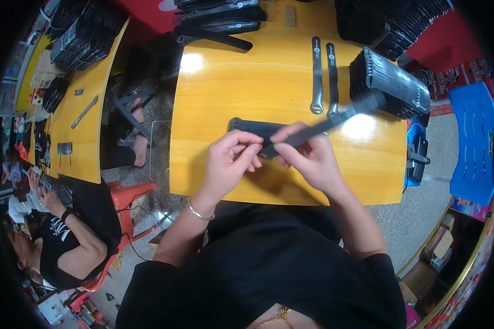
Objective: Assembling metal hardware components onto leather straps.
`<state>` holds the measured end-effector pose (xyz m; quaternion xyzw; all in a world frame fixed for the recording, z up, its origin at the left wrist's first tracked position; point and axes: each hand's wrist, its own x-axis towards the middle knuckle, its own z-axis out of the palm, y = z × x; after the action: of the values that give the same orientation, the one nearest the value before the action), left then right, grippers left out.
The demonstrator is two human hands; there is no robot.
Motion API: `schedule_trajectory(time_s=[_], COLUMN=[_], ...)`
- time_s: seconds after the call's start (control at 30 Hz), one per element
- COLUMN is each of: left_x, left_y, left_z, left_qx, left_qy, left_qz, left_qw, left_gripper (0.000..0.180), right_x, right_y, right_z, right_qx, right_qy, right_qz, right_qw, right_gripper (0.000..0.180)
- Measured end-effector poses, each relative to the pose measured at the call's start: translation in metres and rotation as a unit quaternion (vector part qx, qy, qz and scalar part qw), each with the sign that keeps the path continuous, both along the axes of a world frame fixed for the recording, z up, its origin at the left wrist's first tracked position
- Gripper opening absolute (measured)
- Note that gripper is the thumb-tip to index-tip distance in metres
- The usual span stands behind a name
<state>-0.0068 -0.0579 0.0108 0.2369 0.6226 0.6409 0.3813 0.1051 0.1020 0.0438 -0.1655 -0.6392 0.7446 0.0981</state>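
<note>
A long flat black strap (326, 127) runs up and to the right from my hands, its far end smeared by motion. My right hand (315, 159) is closed around it, thumb on top. At its lower end, the thumb and fingers of my left hand (228, 164) are pinched together; the exact grip there is partly hidden. Just behind my fingers lies a black bundle of straps (246, 126) on the yellow table (247, 82). Farther off to the right, two black straps (316, 71) with shiny rounded ends lie side by side.
A thick stack of black straps (392, 82) stands at the table's right, with more piles (219, 22) along the far edge. Right of the table are a blue chair (472, 142) and a blue bin (415, 151). At left, a person (66, 241) sits by another yellow table (88, 131).
</note>
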Motion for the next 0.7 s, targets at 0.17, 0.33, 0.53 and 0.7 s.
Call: schedule_trajectory(time_s=[0.17, 0.33, 0.53, 0.7], left_x=[0.022, 0.013, -0.007, -0.013], left_y=[-0.006, -0.024, -0.043, -0.038], left_z=[0.005, -0.004, -0.004, -0.016], left_qx=[0.045, -0.007, -0.068, -0.108], left_qy=[-0.051, -0.017, -0.014, -0.015], left_qz=[-0.072, -0.069, -0.012, 0.070], left_qw=[0.995, 0.997, 0.998, 0.992], left_gripper=[0.017, 0.020, 0.022, 0.011], right_x=[0.035, 0.057, 0.093, 0.097], right_y=[-0.012, -0.014, 0.016, 0.022], right_z=[-0.015, -0.018, -0.040, -0.050], right_qx=[0.048, -0.003, -0.014, 0.075], right_qy=[0.009, -0.037, -0.063, -0.144], right_qz=[-0.013, -0.074, -0.179, -0.180], right_qw=[0.999, 0.997, 0.982, 0.970], right_gripper=[0.006, 0.007, 0.012, 0.016])
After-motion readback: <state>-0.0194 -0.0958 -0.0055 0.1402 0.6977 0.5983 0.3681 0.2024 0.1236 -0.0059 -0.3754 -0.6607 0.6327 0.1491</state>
